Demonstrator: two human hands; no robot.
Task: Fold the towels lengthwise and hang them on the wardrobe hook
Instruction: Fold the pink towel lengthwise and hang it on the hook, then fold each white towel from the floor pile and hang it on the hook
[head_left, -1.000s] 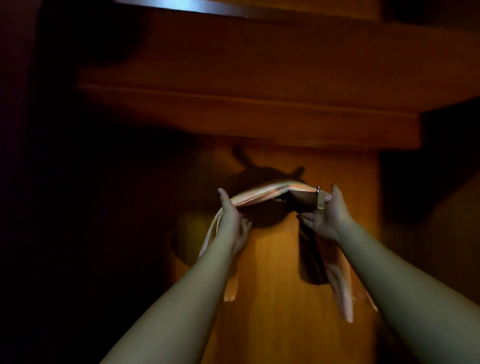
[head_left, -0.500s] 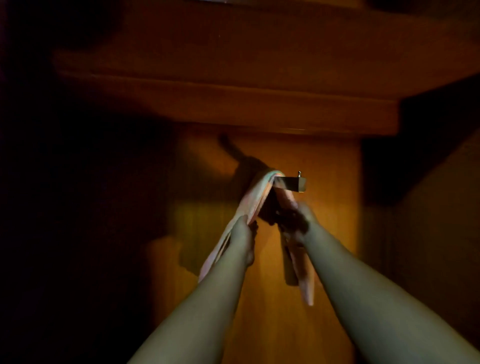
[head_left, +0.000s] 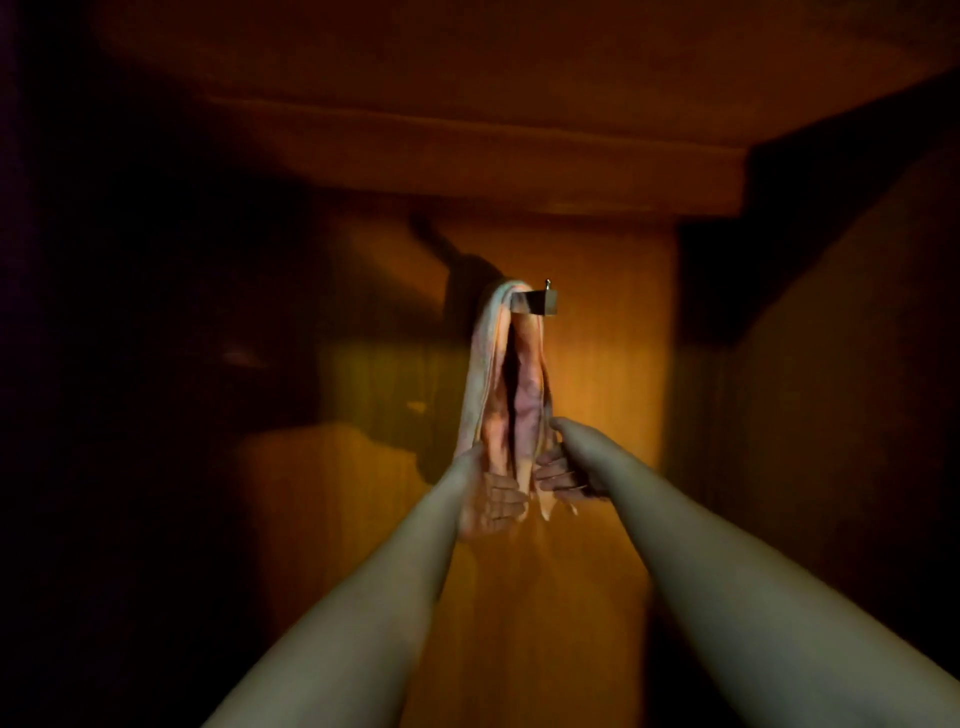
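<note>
Towel (head_left: 501, 384) draped over hook (head_left: 540, 303) on wardrobe back panel (head_left: 602, 364); fold at top, both halves hanging straight down, long axis vertical, ends pointing floorward. Left hand (head_left: 491, 501) palm up under left half, fingers loosely curled round lower end. Right hand (head_left: 563, 470) grips right half near bottom, thumb on outer side. Dim light, motion blur: exact finger contact probably pinch, hard to confirm. Shelf (head_left: 467, 150) above hook.
</note>
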